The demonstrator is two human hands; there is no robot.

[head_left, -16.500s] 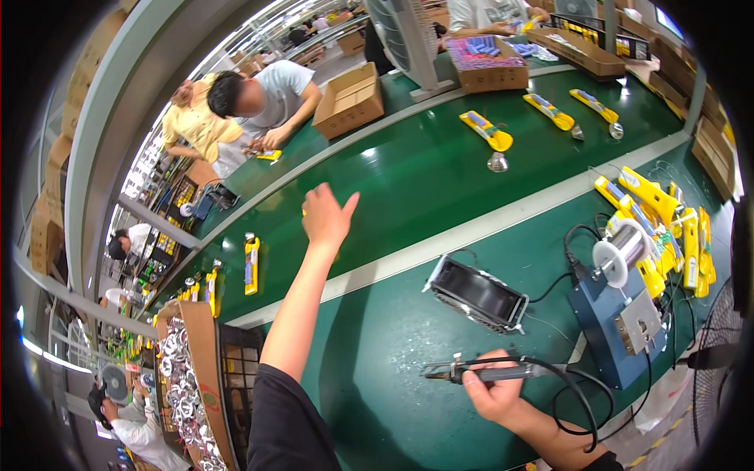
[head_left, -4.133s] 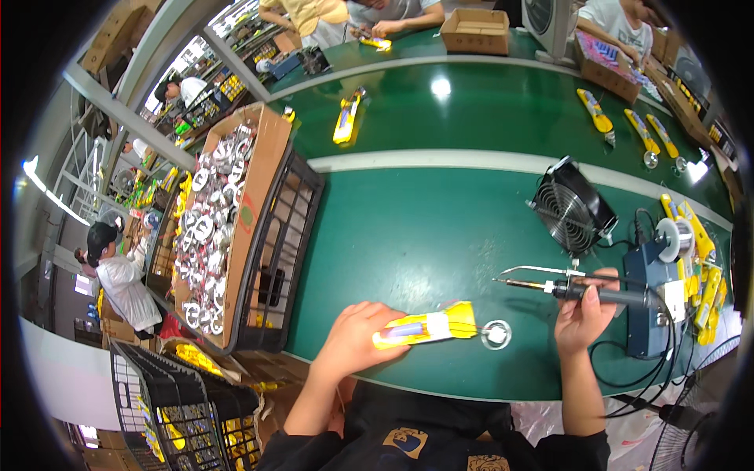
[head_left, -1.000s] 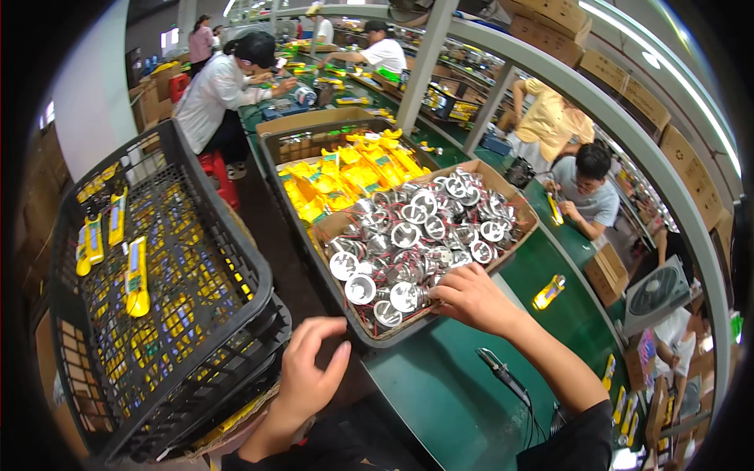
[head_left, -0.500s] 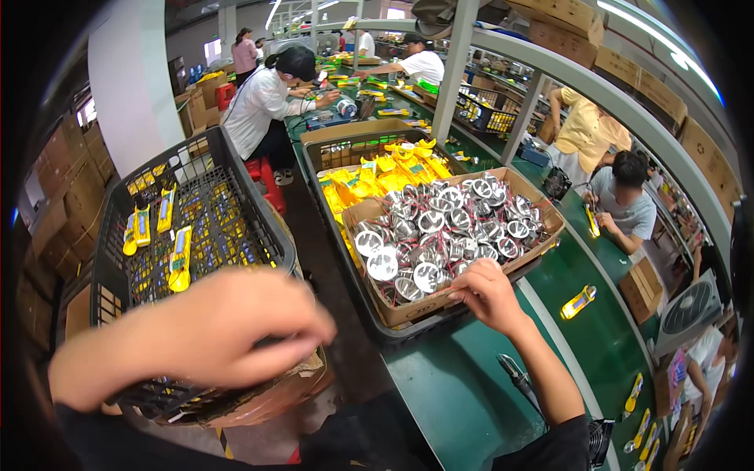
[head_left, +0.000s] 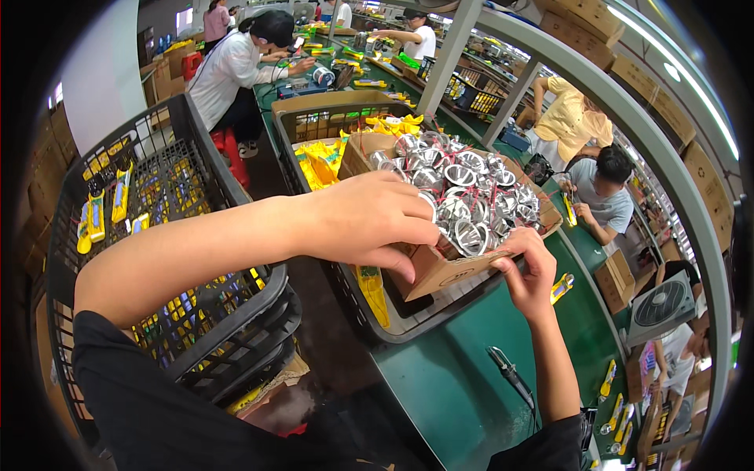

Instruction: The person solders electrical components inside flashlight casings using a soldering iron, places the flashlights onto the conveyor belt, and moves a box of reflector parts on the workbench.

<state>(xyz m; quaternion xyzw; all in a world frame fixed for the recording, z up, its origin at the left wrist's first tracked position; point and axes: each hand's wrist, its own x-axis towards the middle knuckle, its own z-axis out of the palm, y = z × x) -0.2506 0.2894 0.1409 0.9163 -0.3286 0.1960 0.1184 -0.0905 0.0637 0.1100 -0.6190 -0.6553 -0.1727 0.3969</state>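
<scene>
A shallow cardboard box (head_left: 455, 271) full of shiny round metal cups with red wires (head_left: 470, 169) sits tilted on a black plastic crate (head_left: 357, 314). My left hand (head_left: 369, 220) is closed over the box's near left side, fingers over its rim and thumb against the outside. My right hand (head_left: 532, 271) pinches the rim at the near right corner. Beneath and behind the box, the crate holds yellow plastic casings (head_left: 318, 165), some of them hidden by the box and my left hand.
On the left stands another black crate (head_left: 212, 345) with yellow pieces. A soldering iron (head_left: 510, 373) lies on the green bench (head_left: 440, 377). Grey metal posts (head_left: 448, 63) rise beyond the box. Several people work along the line; a fan (head_left: 664, 306) stands at right.
My left hand has moved right from above the left crate and taken hold of the cardboard box. The box has tilted and shifted, uncovering the crate's near corner. The view has turned slightly.
</scene>
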